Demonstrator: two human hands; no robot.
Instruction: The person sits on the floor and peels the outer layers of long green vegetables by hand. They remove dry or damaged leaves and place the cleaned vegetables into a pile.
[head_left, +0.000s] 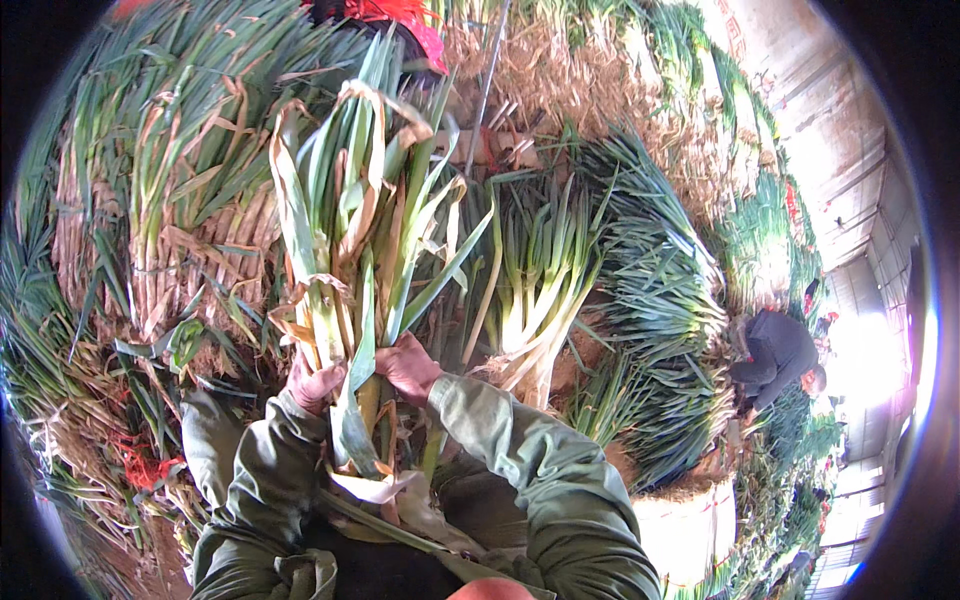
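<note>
A bunch of leeks (pixel 335 235) stands upright in front of me, its green tops pointing away and some outer leaves dry and brown. My left hand (pixel 315 383) is closed round its lower left side. On the other side my right hand (pixel 406 368) grips the bunch, fingers bent round the stalks and partly hidden. A loose green leaf (pixel 362 370) hangs down between the two hands. Below them, pale dry leaves (pixel 385 490) lie over my lap.
Stacked leeks (pixel 200 210) rise at the left. Right of my hands lies another leek bundle (pixel 545 260), beside a tall leek pile (pixel 655 310). Red ties (pixel 145 462) lie among leaves at lower left. A person in dark clothes (pixel 778 350) bends over at far right.
</note>
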